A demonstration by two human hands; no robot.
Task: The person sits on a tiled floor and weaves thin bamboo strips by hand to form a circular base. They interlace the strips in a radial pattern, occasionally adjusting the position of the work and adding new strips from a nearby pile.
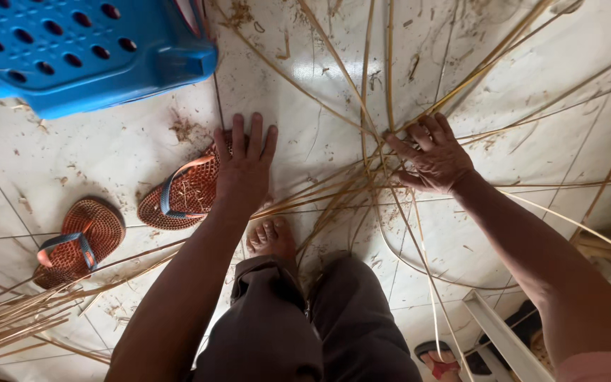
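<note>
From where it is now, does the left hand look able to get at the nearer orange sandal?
Probably yes. The left hand lies flat, fingers spread, right at the toe end of the nearer sandal, seemingly overlapping it. Nothing sits between them; only loose cane strips lie off to the other side.

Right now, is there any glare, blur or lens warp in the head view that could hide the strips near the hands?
Head view: a bright glare patch on the glossy tiled floor washes out strips above the hands; wide-angle warp bends the blue plastic stool and the frame edges; the left hand and right hand look sharp, shadows soft.
</note>
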